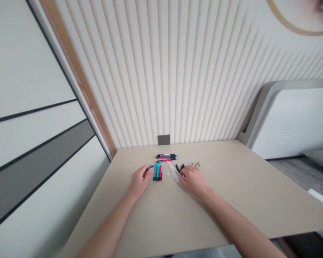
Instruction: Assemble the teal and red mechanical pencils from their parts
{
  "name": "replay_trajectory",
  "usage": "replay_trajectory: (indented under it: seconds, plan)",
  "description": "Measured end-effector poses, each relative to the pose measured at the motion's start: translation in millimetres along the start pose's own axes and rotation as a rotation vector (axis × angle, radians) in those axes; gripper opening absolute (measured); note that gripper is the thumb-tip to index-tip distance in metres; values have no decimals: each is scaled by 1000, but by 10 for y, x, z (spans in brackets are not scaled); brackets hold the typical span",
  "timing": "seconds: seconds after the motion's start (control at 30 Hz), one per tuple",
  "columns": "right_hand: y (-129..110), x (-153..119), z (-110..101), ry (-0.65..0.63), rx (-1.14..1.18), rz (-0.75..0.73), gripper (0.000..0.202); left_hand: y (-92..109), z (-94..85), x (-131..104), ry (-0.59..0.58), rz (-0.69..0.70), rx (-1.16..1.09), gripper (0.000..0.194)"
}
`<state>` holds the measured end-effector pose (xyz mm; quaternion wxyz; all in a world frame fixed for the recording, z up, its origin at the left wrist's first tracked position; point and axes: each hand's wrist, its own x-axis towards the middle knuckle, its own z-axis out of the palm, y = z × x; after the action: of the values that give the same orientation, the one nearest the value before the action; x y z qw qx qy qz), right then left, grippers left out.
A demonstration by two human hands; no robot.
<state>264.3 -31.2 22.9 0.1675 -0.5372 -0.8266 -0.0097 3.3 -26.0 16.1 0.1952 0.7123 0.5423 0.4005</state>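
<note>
My left hand [140,182] is closed round the black end of a blue pen barrel [157,164], which points up to the right. In my right hand [193,178], the fingers pinch a thin white pen refill [171,165] that slants up to the left. Several more white refills [173,174] lie just left of that hand. Between the hands, blue barrels [157,173] and a red barrel [160,172] with black ends lie side by side. Small white pieces [166,173] sit beside them. Black pen parts [177,168] are partly hidden behind my right fingers.
Several pens [166,156] in black, blue and red lie together farther back on the beige table [220,172]. Small metallic tips [197,164] are grouped beyond my right hand. A ribbed wall [177,71] with a dark socket [164,139] borders the table's back edge.
</note>
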Motion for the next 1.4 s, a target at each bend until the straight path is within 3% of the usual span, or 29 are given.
replay_trajectory:
  seconds: [0.2, 0.5, 0.77, 0.9, 1.1, 1.17, 1.4]
  plan:
    - [37, -11, 61, -5, -69, 76, 24, -29, 14, 0, 18, 62, 125, 30]
    - [-35, -28, 68, -72, -61, 23, 28, -76, 2, -3, -15, -43, 232, 30]
    - [-12, -28, 69, -36, -24, 36, 35, -50, -69, 1, 5, -72, 432, 25]
    - [7, -20, 77, -1, 26, 21, 34, -16, -123, -11, -31, 39, 431, 27]
    - [-74, -50, 5, 91, 232, -194, 31, 84, -28, -84, -264, 312, 241, 24]
    - [-126, -67, -4, 65, 267, -278, 37, 116, 12, -114, -303, 340, 221, 23]
    - [-213, -79, 120, -46, 334, -423, 26, 181, 18, -142, -342, 352, 137, 17]
